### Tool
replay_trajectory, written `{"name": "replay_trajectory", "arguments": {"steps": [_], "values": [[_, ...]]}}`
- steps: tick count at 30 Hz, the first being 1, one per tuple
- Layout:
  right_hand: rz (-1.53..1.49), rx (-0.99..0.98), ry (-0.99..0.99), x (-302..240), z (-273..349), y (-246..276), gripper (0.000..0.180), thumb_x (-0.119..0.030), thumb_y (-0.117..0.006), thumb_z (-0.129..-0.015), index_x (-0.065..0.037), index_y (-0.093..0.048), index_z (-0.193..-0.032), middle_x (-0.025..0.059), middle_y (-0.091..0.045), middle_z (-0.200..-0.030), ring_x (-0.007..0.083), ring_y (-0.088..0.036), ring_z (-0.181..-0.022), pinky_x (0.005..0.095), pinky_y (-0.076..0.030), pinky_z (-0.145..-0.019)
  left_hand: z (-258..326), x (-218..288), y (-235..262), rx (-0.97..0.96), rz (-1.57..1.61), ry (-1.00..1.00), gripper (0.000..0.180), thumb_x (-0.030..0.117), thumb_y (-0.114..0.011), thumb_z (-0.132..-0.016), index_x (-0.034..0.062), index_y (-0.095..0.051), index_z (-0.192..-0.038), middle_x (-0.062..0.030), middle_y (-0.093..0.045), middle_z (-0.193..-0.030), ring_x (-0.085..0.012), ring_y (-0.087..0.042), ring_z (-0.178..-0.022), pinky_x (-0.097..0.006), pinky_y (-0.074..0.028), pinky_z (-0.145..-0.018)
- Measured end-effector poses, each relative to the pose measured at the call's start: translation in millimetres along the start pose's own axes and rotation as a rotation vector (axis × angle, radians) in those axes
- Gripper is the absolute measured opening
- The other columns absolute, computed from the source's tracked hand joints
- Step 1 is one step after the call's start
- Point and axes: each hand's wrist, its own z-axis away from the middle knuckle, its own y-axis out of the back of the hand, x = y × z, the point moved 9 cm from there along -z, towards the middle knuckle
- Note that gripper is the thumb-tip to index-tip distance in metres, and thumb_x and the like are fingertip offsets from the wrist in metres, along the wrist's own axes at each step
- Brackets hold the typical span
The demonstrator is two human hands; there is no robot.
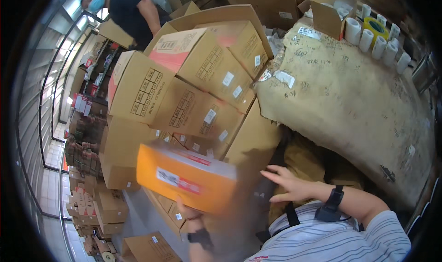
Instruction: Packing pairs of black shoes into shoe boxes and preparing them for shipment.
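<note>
The left hand (188,211) grips the low edge of an orange box (184,170), with its thumb on the front and its other fingers hidden; the box is tilted and a bit blurry, held up in front of a stack of big brown cartons (209,68); it has a white and red label (178,181) on its front; the right hand (287,183) is open and holds nothing, with its fingers spread toward the box, near it but not touching; there is a black band (200,239) on the left wrist and another dark strap (335,198) on the right one; the person wears a white shirt (340,236) with thin dark stripes; the big cartons have printed grids and small white stickers, and some show pink on top; to the right is a table with a worn tan cover (354,105), full of pen marks; at its far end sit white rolls (353,31), a yellow roll (376,27) and an open carton (328,11); at the far left top, another person (129,8) in a dark shirt and a blue mask (96,3) leans by the stack; more cartons (108,204) are piled on the left, near bright windows (51,193).
</note>
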Motion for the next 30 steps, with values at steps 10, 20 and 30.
{"name": "replay_trajectory", "arguments": {"steps": [10, 20, 30], "values": [[0.358, 0.325, -0.166, 20, 27, 68, 0.036, -0.018, -0.071, -0.075, -0.011, -0.063, -0.109, 0.0127, -0.049, -0.121, 0.0325, -0.042, -0.114, 0.0427, -0.038, -0.094, -154, -31, 103, 0.279, -0.006, 0.283, 0.054, 0.036, -0.044, -0.093, 0.0049, -0.036, -0.136, -0.0136, -0.048, -0.129, -0.0307, -0.048, -0.116, -0.042, -0.039, -0.099], [0.584, 0.806, 0.033, 1, 92, 211, 0.019, -0.015, -0.066, -0.078, -0.007, -0.065, -0.095, 0.0108, -0.06, -0.103, 0.0281, -0.056, -0.098, 0.0378, -0.045, -0.085, -29, 31, -69, 0.406, -1.286, -0.997, 0.05, 0.027, -0.059, -0.088, 0.0036, -0.041, -0.128, -0.0175, -0.041, -0.13, -0.0331, -0.041, -0.118, -0.049, -0.038, -0.095], [1.102, 1.512, -0.623, 63, 326, 489, 0.051, -0.02, -0.067, -0.075, -0.013, -0.049, -0.123, 0.0208, -0.038, -0.122, 0.0374, -0.044, -0.112, 0.0424, -0.039, -0.095, 14, -76, -325, -0.545, -0.872, -0.673, 0.027, 0.006, -0.067, -0.08, -0.0015, -0.059, -0.106, -0.02, -0.053, -0.111, -0.0358, -0.054, -0.099, -0.042, -0.045, -0.085]]}}
